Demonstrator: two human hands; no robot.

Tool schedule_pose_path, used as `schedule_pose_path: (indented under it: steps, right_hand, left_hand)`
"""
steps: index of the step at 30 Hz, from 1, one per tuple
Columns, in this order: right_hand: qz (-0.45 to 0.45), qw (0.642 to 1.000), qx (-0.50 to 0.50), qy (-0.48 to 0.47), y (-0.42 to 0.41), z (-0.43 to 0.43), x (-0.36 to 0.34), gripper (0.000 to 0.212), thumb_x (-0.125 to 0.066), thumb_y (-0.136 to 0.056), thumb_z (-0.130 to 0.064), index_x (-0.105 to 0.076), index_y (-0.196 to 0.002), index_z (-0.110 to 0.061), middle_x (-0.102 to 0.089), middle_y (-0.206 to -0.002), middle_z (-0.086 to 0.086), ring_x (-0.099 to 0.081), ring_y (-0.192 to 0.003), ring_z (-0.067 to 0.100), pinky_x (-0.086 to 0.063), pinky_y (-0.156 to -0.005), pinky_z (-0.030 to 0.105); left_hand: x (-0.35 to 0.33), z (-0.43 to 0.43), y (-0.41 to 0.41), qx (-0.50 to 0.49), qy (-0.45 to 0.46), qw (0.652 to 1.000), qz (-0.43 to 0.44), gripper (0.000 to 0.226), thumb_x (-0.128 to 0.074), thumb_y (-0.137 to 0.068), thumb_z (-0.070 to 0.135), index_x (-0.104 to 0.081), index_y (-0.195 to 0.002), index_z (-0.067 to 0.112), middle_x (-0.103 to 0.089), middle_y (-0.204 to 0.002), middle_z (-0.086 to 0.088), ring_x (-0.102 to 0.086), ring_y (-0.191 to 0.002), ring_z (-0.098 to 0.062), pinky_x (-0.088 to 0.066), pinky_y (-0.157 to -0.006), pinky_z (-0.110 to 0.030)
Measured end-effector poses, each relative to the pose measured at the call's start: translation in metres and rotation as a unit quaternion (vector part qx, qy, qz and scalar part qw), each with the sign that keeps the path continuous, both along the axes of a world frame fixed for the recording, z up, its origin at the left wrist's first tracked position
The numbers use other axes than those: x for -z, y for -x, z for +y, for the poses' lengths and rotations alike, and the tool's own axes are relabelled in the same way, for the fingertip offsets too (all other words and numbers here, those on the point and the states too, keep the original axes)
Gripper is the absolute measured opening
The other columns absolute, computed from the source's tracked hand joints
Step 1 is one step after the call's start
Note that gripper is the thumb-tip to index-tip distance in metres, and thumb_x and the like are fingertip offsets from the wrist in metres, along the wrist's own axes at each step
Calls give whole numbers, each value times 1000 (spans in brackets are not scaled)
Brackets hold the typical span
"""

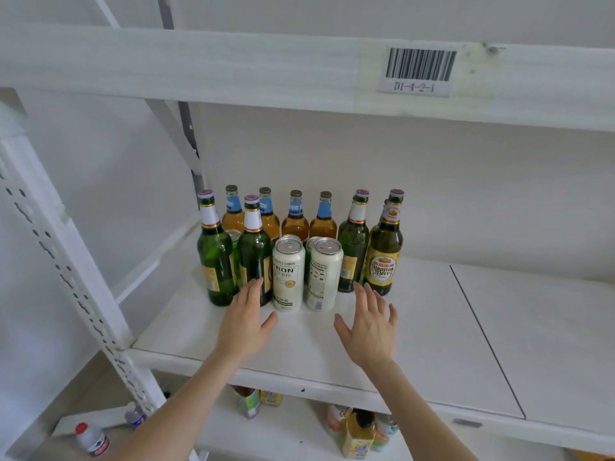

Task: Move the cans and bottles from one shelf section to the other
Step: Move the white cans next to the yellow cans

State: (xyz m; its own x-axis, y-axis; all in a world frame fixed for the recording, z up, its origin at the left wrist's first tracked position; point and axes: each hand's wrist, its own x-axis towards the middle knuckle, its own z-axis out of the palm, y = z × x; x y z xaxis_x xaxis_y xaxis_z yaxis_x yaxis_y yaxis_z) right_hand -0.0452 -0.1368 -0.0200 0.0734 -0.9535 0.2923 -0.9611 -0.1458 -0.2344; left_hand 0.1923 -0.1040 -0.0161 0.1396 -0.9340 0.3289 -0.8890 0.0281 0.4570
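Note:
Two white beer cans (288, 274) (325, 275) stand at the front of a cluster on the white shelf board (416, 327). Green glass bottles (214, 257) (254, 254) flank them on the left, and a green bottle (353, 251) and a brown labelled bottle (384, 251) stand on the right. Several amber bottles (295, 217) line the back. My left hand (244, 322) hovers open just in front of the left green bottles. My right hand (369, 326) is open in front of the right can, touching nothing.
The shelf's right section (539, 344) lies past a seam in the board. A perforated white upright (66, 271) stands at the left. The upper shelf beam (233, 68) carries a barcode label (418, 69). Bottles and packets (359, 430) sit on the lower shelf.

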Motion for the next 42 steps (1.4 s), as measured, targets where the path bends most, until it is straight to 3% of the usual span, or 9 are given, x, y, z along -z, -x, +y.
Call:
schedule_pose_path:
  steps: [6,9,13,18,26,30,36,39,42]
  right_hand:
    - [-233,968,-56,-80,-13,-46,1,78,-63,-87,-47,-26,-151,-22,-41,-151,0,-37,-138,21,-34,-113,46]
    - [-393,908,-93,-110,-17,-60,1,73,-72,-86,-33,-33,-147,-19,-49,-144,-2,-46,-128,14,-42,-100,32]
    - [-474,860,-131,-137,-23,-79,-3,67,-76,-83,-30,-41,-140,-27,-59,-127,-12,-57,-115,8,-47,-87,21]
    - [-501,839,-151,-145,-33,-94,-9,54,-82,-75,-33,-48,-113,-51,-64,-113,-24,-61,-102,-4,-50,-75,16]
    - [-536,818,-160,-137,-27,-96,-14,59,-87,-65,-28,-54,-112,-42,-68,-104,-24,-65,-97,-3,-54,-68,16]
    - [-553,806,-155,-144,-22,-89,-15,61,-85,-61,-33,-58,-115,-37,-70,-106,-17,-66,-97,1,-55,-73,22]
    - [-584,787,-123,-156,-19,-76,-16,51,-82,-68,-28,-62,-114,-34,-72,-104,-10,-68,-98,11,-57,-80,34]
    - [-609,771,-88,-165,-22,-67,-18,46,-80,-64,-34,-65,-107,-35,-73,-99,-7,-69,-97,16,-58,-77,36]
    - [-633,753,-52,-173,-23,-57,-20,31,-81,-70,-30,-68,-99,-37,-74,-94,-6,-70,-93,17,-57,-72,35]
  left_hand:
    - [15,-34,20,20,-20,971,237,74,-68,-90,25,-28,-151,16,-40,-154,-3,-43,-137,-17,-39,-111,-37]
    - [22,-44,29,-5,2,960,279,71,-69,-89,21,-31,-150,14,-46,-150,-3,-48,-133,-17,-42,-110,-39]
    - [27,-56,33,-29,4,955,294,72,-70,-88,22,-32,-149,13,-50,-146,-4,-51,-131,-19,-45,-108,-40]
    - [38,-68,35,-46,-20,946,320,76,-78,-79,17,-37,-144,12,-57,-138,-4,-56,-123,-20,-44,-97,-25]
    - [44,-80,42,-63,-17,923,378,80,-87,-68,17,-42,-134,16,-62,-126,0,-61,-111,-20,-47,-86,-27]
    - [45,-79,40,-30,-31,910,412,81,-89,-64,15,-43,-129,25,-62,-116,11,-61,-104,-11,-45,-75,-13]
    - [41,-65,27,7,-66,912,404,95,-92,-54,23,-45,-137,30,-66,-118,10,-63,-107,-10,-53,-92,-35]
    - [35,-54,22,-1,-87,909,407,84,-88,-43,34,-52,-118,47,-70,-104,19,-66,-96,-3,-57,-78,-29]
    - [32,-44,17,4,-111,886,449,85,-88,-39,34,-52,-116,44,-70,-103,16,-68,-93,-5,-56,-63,-21]
